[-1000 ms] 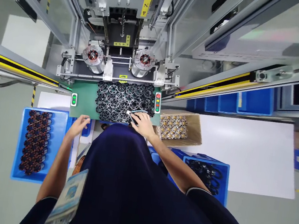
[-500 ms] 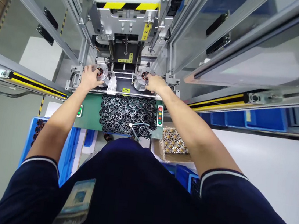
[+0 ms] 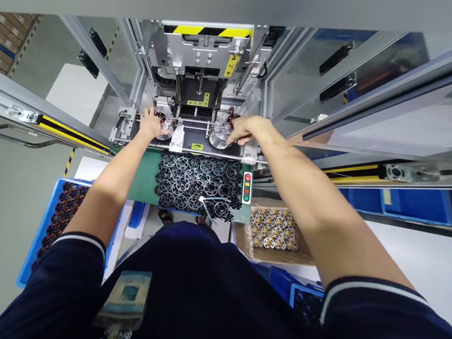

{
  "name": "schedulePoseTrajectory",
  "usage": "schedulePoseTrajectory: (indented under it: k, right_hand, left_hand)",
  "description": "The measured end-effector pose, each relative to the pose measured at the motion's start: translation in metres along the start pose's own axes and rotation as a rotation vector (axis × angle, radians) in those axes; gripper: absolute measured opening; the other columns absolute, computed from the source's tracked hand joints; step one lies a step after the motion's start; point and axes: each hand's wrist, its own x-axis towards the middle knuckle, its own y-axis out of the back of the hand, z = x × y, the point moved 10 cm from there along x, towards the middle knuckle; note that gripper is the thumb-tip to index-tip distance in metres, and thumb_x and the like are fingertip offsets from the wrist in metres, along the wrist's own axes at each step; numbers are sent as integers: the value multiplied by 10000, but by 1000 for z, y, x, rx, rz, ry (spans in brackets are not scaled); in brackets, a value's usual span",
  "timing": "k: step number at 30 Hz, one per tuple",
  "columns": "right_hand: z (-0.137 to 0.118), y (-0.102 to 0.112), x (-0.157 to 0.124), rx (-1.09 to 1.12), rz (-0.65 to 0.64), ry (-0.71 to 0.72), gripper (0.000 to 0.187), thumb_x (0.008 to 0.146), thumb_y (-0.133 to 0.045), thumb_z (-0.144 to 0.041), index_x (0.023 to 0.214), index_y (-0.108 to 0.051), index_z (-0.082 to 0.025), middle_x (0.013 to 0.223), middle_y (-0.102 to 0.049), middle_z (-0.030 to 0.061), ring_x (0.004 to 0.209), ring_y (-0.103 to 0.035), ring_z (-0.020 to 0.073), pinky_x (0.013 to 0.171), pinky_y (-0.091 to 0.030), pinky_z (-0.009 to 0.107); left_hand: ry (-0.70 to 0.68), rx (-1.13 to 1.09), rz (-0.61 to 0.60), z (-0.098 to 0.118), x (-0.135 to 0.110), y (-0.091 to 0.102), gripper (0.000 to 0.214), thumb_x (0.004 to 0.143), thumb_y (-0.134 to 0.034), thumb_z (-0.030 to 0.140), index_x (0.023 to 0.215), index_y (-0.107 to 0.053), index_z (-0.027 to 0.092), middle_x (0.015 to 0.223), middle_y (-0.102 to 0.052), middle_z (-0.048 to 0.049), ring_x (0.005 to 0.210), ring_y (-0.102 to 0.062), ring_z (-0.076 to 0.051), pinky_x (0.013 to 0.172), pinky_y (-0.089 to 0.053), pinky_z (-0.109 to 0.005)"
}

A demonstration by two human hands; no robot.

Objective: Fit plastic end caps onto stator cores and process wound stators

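Observation:
At the left round metal fixture, my left hand has its fingers and thumb curved round a copper-wound stator. Its fingertips are partly hidden behind the stator. My right hand grips a second copper-wound stator, tilted at the upper edge of the right round metal fixture. The fingers cover part of that stator. Below both hands, several black ring-shaped parts lie in rows on the green work surface, with a pale cable tie on them.
A button panel stands right of the rings. The press head is behind the fixtures, between clear side panels. A blue tray of wound stators is at lower left; a cardboard box of metal parts is at lower right.
The view has shifted, and a grey frame bar now crosses the top. My right hand has tilted its stator and raised it at the fixture. My left hand stays at the left fixture.

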Motion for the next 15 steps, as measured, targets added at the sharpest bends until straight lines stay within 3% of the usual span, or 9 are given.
schedulePoseTrajectory:
  k: [2, 5, 7, 10, 13, 15]
  right_hand:
    - [8, 4, -25, 36, 15, 39, 702, 1083, -1077, -610, 1497, -831, -99, 998, -919, 150, 892, -925, 349, 849, -797, 480]
    - [15, -15, -74, 140, 2, 147, 561, 1199, -913, -650, 1447, -828, -154, 888, -907, 123, 760, -887, 295, 748, -754, 412]
    - [18, -47, -109, 235, -67, 222, 454, 1235, -844, -634, 1327, -833, -189, 871, -911, 96, 678, -847, 237, 705, -722, 368]
    - [26, -105, -159, 390, -157, 311, 531, 1193, -829, -743, 1255, -812, -216, 905, -932, 82, 652, -838, 207, 656, -672, 334]
    - [39, -174, -203, 548, -233, 362, 714, 1118, -770, -934, 1206, -793, -226, 913, -945, 91, 643, -838, 216, 632, -640, 338]
    - [50, -216, -226, 829, -270, 337, 808, 967, -875, -1035, 1077, -769, -241, 823, -917, 83, 569, -783, 218, 568, -571, 335]
  left_hand:
    - [0, 4, -22, 2, 3, 1, 1201, 1027, -854, 994, 1729, -809, 20, 2106, -311, -399, 1938, -274, -671, 1544, -398, -798]
    - [-4, 7, -70, 7, 5, 7, 1338, 938, -914, 1062, 1722, -798, -16, 2087, -309, -455, 1941, -243, -722, 1521, -390, -871]
    - [-13, 12, -92, 9, 4, 16, 1315, 928, -935, 1062, 1683, -824, -9, 2059, -369, -458, 1920, -274, -738, 1491, -411, -905]
    - [-26, 26, -74, 0, 3, 38, 1175, 992, -898, 1034, 1625, -865, 44, 2057, -414, -402, 1900, -296, -724, 1479, -421, -916]
    - [-84, 14, 71, -24, 2, 76, 1037, 1108, -761, 1000, 1535, -898, 65, 2023, -444, -357, 1883, -315, -702, 1482, -444, -889]
    - [-190, -22, 220, -43, -7, 105, 1011, 1186, -630, 971, 1391, -912, 22, 1885, -546, -360, 1821, -418, -673, 1474, -468, -867]
